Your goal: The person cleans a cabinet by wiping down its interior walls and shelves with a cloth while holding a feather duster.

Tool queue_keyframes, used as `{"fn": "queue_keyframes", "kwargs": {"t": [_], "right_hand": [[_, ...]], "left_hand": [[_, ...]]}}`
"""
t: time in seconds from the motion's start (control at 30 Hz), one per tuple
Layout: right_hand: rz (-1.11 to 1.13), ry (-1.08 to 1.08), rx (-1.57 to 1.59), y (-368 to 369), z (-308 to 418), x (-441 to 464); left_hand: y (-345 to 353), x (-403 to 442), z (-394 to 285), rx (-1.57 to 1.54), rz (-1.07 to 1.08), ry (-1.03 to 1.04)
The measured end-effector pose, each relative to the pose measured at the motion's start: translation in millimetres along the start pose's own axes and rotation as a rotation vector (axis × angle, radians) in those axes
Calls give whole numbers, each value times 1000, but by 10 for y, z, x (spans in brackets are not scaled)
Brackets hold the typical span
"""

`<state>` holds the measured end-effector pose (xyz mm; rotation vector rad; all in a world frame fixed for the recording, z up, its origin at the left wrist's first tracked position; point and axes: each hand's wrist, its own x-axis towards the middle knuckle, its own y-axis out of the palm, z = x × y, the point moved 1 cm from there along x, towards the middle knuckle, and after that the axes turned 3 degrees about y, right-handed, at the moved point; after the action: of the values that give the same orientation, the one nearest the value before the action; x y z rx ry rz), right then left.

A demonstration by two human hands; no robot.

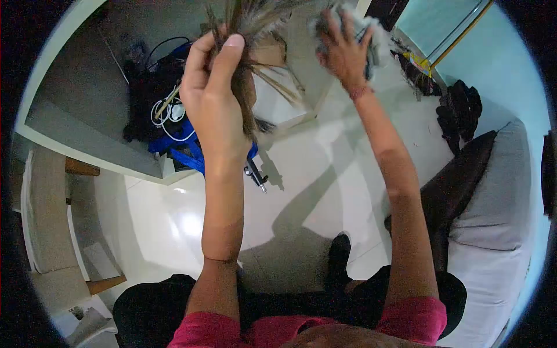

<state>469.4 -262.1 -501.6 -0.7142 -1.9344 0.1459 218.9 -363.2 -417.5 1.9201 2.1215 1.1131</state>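
Note:
Near the top of the head view, my left hand (217,87) is closed around a bunch of brown, feathery stems (246,26). Its thumb presses against them, and loose ends fan out above and to the right. Farther right, my right hand (346,46) lies over a crumpled pale cloth (378,43) with darker patches, its fingers spread across the material. The cloth is against the white cabinet's edge, and the hand is slightly blurred. Below the bunch, a white box-like surface (275,98) shows in part.
White cables (164,113) and blue straps (185,155) lie in the cabinet at left. A black-and-silver rod (255,177) sticks out over the tiled floor (301,203). A grey cushion (490,214) stands at right, dark cloth (460,113) beside the wall, a beige chair (55,209) at left.

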Motion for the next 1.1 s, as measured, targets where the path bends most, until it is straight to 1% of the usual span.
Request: {"fn": "queue_keyframes", "kwargs": {"t": [0.03, 0.07, 0.1, 0.17, 0.2, 0.23, 0.3, 0.33, 0.37, 0.43, 0.47, 0.5, 0.57, 0.6, 0.63, 0.67, 0.7, 0.73, 0.77, 0.8, 0.83, 0.87, 0.9, 0.97, 1.0, 1.03, 1.1], "right_hand": [[-87, 109, 95, -149, -93, 132], [-97, 218, 162, -155, -154, 245], [-90, 220, 161, -256, -180, 335], [-263, 224, 162, -445, -190, 496], [-187, 260, 281, -345, -145, 461], [-193, 258, 275, -275, -94, 344], [26, 114, 123, -159, 0, 196], [-21, 2, 165, -162, -77, 156], [-28, 4, 162, -142, -159, 203], [-65, 88, 198, -129, -344, 356], [-146, 183, 188, -310, -419, 554], [-133, 190, 183, -412, -458, 714], [-456, 306, 340, -510, -499, 909], [-451, 309, 331, -493, -459, 893], [-347, 289, 264, -477, -396, 875], [-246, 268, 199, -432, -361, 840], [-249, 268, 197, -324, -316, 724], [-126, 218, 118, -140, -215, 536], [-3, 168, 42, 22, -110, 356], [-6, 168, 50, 64, -28, 156], [131, 13, 67, 59, 50, -92], [265, -142, 82, 92, 86, -286], [259, -139, 87, 198, 44, -419], [209, -253, 297, 373, -40, -594], [79, -83, 274, 184, -81, -516], [88, -87, 281, 116, -74, -431], [-179, 253, 567, 82, -69, -330]], "left_hand": [[-22, 5, 22, 40, -6, 18], [-41, 36, 73, 11, 39, -15], [-16, 45, 106, 12, 41, -22], [81, 23, 141, -29, 36, 46], [126, 0, 146, -66, 35, -7], [151, -19, 165, -72, 38, -3], [174, -39, 228, -28, 56, 13], [176, -54, 247, -24, 71, 3], [178, -62, 239, -26, 75, 10], [182, -93, 243, -76, 28, -67], [139, -78, 307, 56, -15, 13], [137, -67, 364, -14, -49, 49], [123, -96, 354, -14, -62, 57], [133, -126, 324, -88, -24, -30], [158, -154, 310, -91, -20, -35], [186, -172, 294, -160, -41, -54], [213, -181, 282, -228, -63, -71], [246, -155, 314, -213, -72, 18], [263, -161, 318, -211, -74, 23], [270, -173, 315, -159, -70, 35], [260, -182, 312, -106, -65, 47], [233, -187, 338, -101, -67, -9], [223, -206, 328, -95, -66, -3], [213, -254, 317, -49, -43, -56], [199, -253, 319, -45, -46, -60], [176, -251, 321, -62, -59, -62], [132, -236, 320, -105, -84, -60]]}}
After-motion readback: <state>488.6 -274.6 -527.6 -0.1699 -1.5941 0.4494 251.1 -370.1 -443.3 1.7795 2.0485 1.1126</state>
